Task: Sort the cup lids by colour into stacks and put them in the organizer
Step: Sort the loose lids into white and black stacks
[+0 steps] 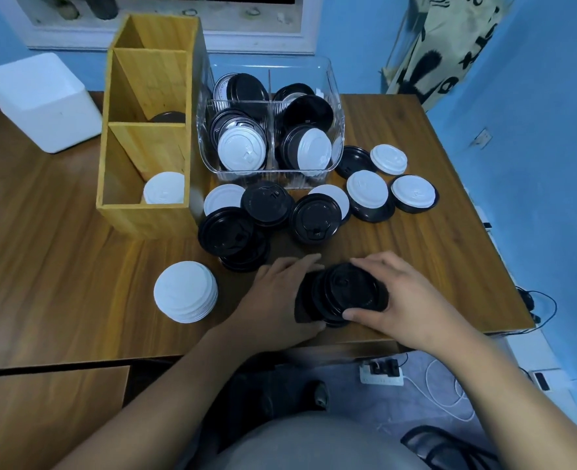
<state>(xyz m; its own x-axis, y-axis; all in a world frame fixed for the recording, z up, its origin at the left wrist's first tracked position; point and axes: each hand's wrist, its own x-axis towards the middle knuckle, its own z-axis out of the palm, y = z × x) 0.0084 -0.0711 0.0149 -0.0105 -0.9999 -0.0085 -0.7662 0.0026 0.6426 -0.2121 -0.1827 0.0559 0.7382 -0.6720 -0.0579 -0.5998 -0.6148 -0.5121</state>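
Right hand (405, 300) wraps the black lid stack (344, 293), thumb on the near rim, fingers curled over the far rim. Left hand (280, 293) presses the stack's left side with fingers nearly straight, bracing it more than gripping. The stack sits between the hands near the front edge of the table (76, 266). It isn't square: the lids fan out and lean toward the left hand, so it likely needs squaring up before lifting. Key relation: the wooden organizer (148, 212) lies far-left of the hands, long axis running away from the person, three compartments in a row. The near one holds white lids (163, 188), the middle one a black lid (168, 117), so the middle is the probable target. The left hand is nearer the organizer and the route passes above the white lid stack (185, 291). Loose lids (314, 212) and a clear bin (270, 178) of mixed lids remain unsorted.
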